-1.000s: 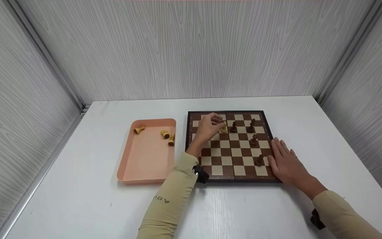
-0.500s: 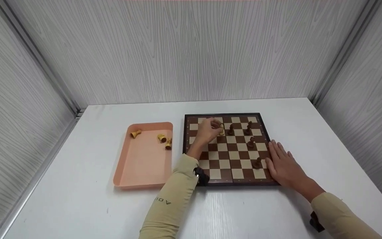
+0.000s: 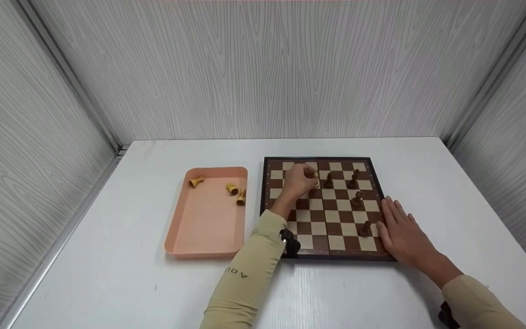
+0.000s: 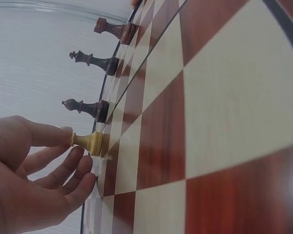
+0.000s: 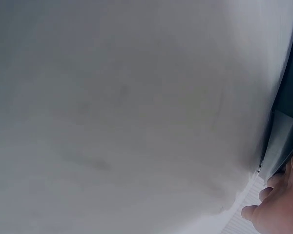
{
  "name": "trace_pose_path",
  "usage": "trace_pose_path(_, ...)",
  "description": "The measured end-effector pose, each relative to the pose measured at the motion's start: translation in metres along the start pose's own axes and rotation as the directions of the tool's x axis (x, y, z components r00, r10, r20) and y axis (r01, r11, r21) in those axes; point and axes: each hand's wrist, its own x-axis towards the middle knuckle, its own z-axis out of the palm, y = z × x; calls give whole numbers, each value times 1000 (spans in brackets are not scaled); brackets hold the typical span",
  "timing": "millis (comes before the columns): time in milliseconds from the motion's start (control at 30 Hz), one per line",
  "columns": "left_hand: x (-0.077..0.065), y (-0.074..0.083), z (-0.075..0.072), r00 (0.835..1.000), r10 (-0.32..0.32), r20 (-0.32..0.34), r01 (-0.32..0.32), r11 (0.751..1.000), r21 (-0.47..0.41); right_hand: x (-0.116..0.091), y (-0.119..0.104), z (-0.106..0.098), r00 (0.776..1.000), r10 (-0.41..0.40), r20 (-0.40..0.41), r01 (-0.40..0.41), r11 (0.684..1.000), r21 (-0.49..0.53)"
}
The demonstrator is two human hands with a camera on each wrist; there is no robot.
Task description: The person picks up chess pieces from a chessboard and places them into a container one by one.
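Note:
My left hand [image 3: 297, 181] pinches a light yellow chess piece [image 4: 94, 143] by its top, which the thumb and a finger hide. Its base meets the chessboard [image 4: 161, 122], toward the far side of the board in the head view. Right beside it stands a dark bishop [image 4: 88, 108], with a dark king [image 4: 95, 62] and a dark rook [image 4: 116, 30] beyond. Laid flat with straight fingers, my right hand [image 3: 404, 235] rests along the board's right edge, thumb close to a dark piece [image 3: 365, 229].
Left of the board is a shallow pink tray [image 3: 206, 228]. Several light pieces lie on their sides in it, among them a light piece [image 3: 196, 182] at its far left corner. Grey wood-grain panels [image 3: 263, 68] wall in the white table [image 3: 313, 292] at the back and sides.
The head view has shifted slightly. My left fingers cover a little more of the light piece, which keeps its place beside the dark one. My right hand stays at the board's edge.

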Motion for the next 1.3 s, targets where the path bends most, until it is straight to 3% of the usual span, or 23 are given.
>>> trace_pose_path(367, 3, -2, 0, 999, -17, -36, 19, 999, 49, -1, -5, 1, 1000, -4, -7, 4, 1000, -5)
trace_pose_path(867, 2, -8, -3, 997, -57, -52, 57, 998, -15, 0, -7, 5, 1000, 7, 1, -7, 1000, -14)
trace_pose_path(1300, 2, 11, -11, 1000, -10, -9, 9, 997, -82, -1, -2, -1, 1000, 16, -6, -16, 1000, -10)
